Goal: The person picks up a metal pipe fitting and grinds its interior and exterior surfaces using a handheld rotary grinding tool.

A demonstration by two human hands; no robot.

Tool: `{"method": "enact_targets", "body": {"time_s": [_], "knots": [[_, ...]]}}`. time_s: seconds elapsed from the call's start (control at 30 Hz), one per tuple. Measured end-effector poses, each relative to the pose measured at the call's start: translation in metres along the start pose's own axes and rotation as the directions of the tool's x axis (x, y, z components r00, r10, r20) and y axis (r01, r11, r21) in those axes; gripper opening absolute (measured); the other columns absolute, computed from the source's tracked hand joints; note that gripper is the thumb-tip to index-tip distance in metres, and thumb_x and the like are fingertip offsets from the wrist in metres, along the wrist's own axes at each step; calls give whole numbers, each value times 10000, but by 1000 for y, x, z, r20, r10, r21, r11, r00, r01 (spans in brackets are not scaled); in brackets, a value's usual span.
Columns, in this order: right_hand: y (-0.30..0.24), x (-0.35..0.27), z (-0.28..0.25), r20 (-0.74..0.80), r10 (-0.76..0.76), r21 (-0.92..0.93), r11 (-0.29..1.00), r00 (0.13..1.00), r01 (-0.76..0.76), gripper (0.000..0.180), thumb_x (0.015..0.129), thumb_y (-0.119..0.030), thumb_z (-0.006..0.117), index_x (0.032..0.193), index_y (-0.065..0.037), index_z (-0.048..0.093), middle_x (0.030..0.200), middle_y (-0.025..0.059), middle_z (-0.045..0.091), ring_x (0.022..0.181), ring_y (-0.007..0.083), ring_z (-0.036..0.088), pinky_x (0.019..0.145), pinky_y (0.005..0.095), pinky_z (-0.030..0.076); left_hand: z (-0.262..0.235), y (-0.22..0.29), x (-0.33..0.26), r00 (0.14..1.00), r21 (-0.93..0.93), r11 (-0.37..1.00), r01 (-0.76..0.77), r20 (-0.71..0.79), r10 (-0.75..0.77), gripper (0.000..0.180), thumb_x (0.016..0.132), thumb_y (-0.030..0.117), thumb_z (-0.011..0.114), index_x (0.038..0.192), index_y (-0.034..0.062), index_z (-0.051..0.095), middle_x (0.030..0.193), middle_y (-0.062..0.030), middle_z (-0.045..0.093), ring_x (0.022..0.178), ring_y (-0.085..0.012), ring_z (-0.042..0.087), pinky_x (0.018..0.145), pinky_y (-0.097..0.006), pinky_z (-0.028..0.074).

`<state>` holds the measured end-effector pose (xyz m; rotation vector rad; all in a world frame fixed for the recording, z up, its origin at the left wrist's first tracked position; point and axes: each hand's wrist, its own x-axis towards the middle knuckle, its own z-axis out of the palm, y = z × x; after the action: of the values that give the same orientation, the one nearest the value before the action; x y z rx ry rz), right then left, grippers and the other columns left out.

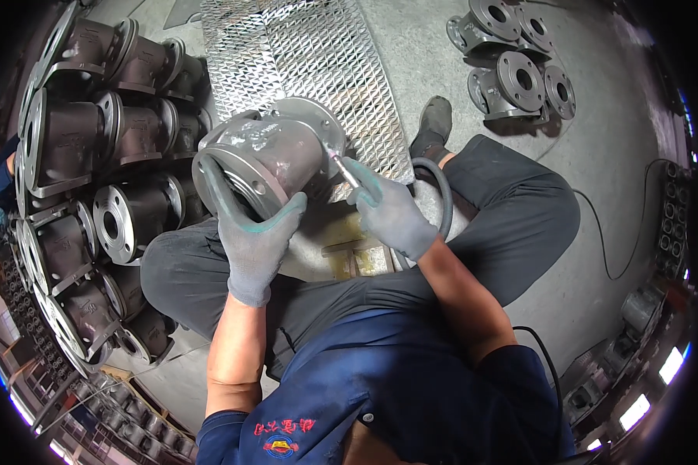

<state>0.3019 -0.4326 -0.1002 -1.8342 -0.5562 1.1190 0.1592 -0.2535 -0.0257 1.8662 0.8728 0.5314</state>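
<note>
Left hand (pixel 254 236) is clamping the rim of the flanged valve body (pixel 265 157), propped over the lap at centre. Right hand (pixel 390 215) is wrapped around a pencil grinder (pixel 343 167), tip touching the casting's far flange at 1 o'clock. Probably best keeping light pressure and the hose (pixel 440 194) slack. Stacked castings (pixel 93 155) at 9 o'clock; no labels or packages showing.

Metal workshop: stacked cast valve bodies (pixel 93 155), concrete floor (pixel 620 178).
</note>
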Motion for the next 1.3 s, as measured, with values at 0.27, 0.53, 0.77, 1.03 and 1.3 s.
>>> {"method": "enact_targets", "body": {"time_s": [0.27, 0.53, 0.77, 1.03, 1.3], "knots": [[4, 32, 9, -77, -20, -123, 992, 997, 11, 633, 1052, -39, 584, 1669, -151, 496, 1506, 208, 685, 1383, 301, 678, 1174, 354, 511, 8, -7, 2, 999, 101, 994, -50, -13, 51, 1342, 770, 203, 970, 1734, -124, 95, 1748, -316, 337, 1618, -324, 367, 1325, -414, 292], [15, 26, 20, -54, 49, -33, 998, 997, -51, 620, 1058, -16, 558, 1664, -134, 503, 1488, 197, 697, 1348, 262, 695, 1159, 350, 522, 11, -9, 2, 997, 152, 986, -68, -35, 74, 1349, 768, 205, 965, 1744, -101, 84, 1731, -327, 359, 1594, -351, 408, 1317, -420, 311], [23, 34, 11, -75, -55, 55, 997, 996, 59, 600, 1050, -96, 583, 1645, -126, 517, 1238, 240, 759, 1128, 337, 759, 1032, 421, 580, 13, -3, 5, 998, 123, 991, -50, -22, 53, 1360, 767, 208, 962, 1755, -77, 72, 1626, -320, 505, 1474, -350, 554, 1242, -421, 426], [-12, 34, -14, 30, 102, -159, 983, 994, -96, 574, 1052, -100, 610, 1623, -146, 570, 1403, 164, 751, 1194, 227, 738, 1073, 348, 553, 11, -9, 6, 995, 215, 973, -81, -33, 90, 1376, 759, 235, 967, 1752, -81, 69, 1657, -335, 455, 1523, -362, 505, 1268, -435, 396], [0, 35, -13, 75, 65, -195, 980, 995, -50, 592, 1042, -68, 592, 1631, -57, 530, 1544, 187, 667, 1407, 269, 655, 1198, 347, 485, 12, -10, 7, 991, 274, 954, -124, -19, 134, 1365, 762, 240, 963, 1746, -93, 77, 1699, -351, 392, 1566, -394, 450, 1294, -452, 360]]}}
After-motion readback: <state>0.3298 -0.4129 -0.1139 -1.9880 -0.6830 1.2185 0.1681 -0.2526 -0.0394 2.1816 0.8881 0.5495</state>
